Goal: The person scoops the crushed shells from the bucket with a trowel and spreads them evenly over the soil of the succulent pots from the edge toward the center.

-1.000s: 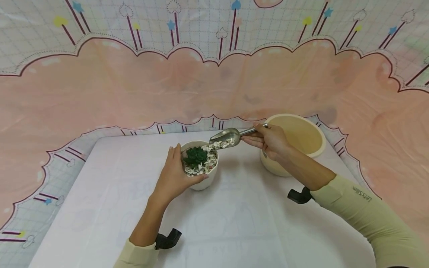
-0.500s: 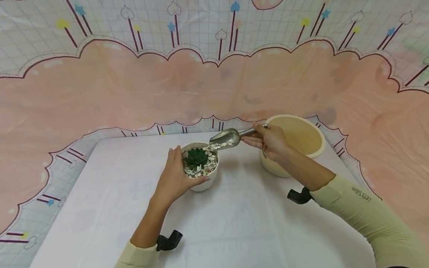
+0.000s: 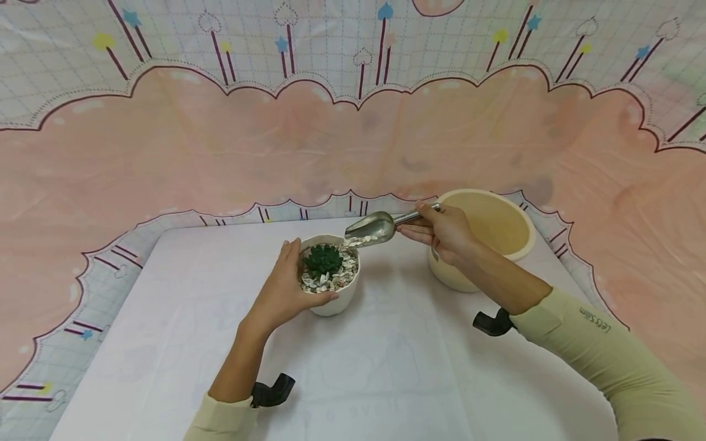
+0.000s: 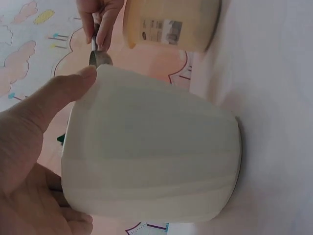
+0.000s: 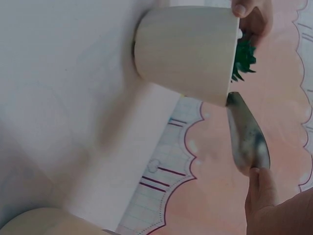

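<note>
My left hand (image 3: 278,294) holds the white flowerpot (image 3: 333,304) by its rim, thumb on the near side and fingers on the far left. Inside the pot a green succulent (image 3: 323,260) stands among pale pebbles (image 3: 335,282). With my right hand (image 3: 447,233) I grip the handle of a metal scoop (image 3: 380,225), whose mouth rests over the pot's right rim. A small heap of white pebbles lies at the scoop's lip. In the right wrist view the scoop (image 5: 248,137) tilts down to the rim, and leaves of the succulent (image 5: 243,59) stick out above the pot.
A cream tub (image 3: 521,248) stands behind my right forearm, its inner bottom hidden. White cloth covers the table (image 3: 386,367). A patterned curtain (image 3: 248,141) hangs behind the table. Each wrist carries a black mount (image 3: 274,390).
Pebbles in the scoop have thinned out as they slide into the pot. My left hand and the pot have shifted very slightly, while the scoop stays almost still.
</note>
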Tool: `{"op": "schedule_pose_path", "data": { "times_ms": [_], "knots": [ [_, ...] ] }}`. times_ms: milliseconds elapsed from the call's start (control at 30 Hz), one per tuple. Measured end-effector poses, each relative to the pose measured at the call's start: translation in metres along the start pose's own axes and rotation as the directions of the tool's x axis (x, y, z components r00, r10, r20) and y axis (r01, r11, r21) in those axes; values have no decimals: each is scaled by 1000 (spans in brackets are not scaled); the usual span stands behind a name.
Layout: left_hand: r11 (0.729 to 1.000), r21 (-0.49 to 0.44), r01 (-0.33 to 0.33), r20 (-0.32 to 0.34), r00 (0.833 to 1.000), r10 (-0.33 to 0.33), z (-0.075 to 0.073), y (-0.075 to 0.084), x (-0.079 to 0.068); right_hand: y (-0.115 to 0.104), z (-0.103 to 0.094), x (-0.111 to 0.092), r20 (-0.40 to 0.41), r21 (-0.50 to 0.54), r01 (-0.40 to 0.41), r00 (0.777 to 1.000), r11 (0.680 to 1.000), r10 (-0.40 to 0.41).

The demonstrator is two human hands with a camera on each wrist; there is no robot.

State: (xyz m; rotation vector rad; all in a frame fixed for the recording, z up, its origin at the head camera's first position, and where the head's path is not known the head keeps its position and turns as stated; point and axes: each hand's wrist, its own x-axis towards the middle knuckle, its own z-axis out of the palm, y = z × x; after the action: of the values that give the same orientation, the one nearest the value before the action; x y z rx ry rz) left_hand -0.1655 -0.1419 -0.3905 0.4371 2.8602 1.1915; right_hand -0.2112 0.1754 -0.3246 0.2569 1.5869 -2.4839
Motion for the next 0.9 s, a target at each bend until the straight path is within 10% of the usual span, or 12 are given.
{"op": "schedule_pose_path", "data": {
  "times_ms": [900],
  "knots": [
    [998,54,35,-45,998,-32,4,5,-1,0,5,4,5,-56,49,999,997,-49]
  ]
}}
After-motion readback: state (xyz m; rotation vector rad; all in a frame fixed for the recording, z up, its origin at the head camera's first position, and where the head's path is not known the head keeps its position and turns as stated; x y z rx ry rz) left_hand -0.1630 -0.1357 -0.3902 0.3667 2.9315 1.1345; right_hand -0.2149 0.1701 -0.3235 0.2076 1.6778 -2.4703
